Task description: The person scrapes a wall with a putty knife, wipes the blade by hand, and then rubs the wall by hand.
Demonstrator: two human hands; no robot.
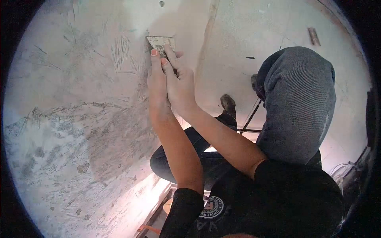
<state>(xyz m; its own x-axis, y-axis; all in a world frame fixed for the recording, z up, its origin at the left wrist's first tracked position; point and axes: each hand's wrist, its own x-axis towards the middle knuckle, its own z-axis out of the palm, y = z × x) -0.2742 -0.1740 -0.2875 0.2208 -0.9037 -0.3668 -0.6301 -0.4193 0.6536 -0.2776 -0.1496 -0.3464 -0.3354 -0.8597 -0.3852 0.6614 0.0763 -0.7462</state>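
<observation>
A scraper (159, 40) with a wide, speckled metal blade lies against the scratched, patchy plaster wall (99, 51) at the upper middle. Both hands are pressed together around its lower part. My left hand (158, 85) is on the left side, its fingers closed and pointing up toward the blade. My right hand (181, 85) wraps the tool from the right, with one finger laid on the blade. The scraper's handle is mostly hidden by my hands. Pale dust coats both hands.
My bent knee in grey jeans (297, 99) rises at the right. A dark shoe (228, 103) shows below the hands, near thin dark metal bars (251, 130). A small brown piece (313, 36) lies at the upper right, and pale cables (343, 172) lie at the lower right.
</observation>
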